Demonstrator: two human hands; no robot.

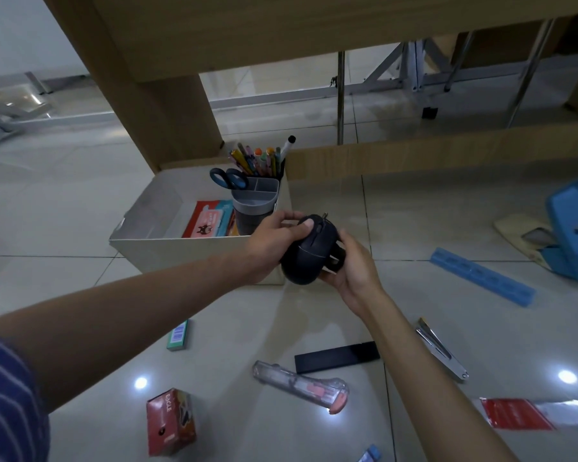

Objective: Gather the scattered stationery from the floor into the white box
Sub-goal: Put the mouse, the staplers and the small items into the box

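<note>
While rounded black plastic tape dispenser (309, 250) was held above floor, just beside white cardboard box (197, 248), left hand (274, 243) fingers were curled over top, right hand (351, 265) fingers were cupped beneath; two-handed support judged preparatory to placement inside.

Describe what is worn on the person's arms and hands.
Both hands, left hand and right hand, are bare: no gloves, rings or watch visible. Forearms are uncovered. Only the left arm shows clothing: a dark blue sleeve with thin white stripes at the upper arm.
</note>
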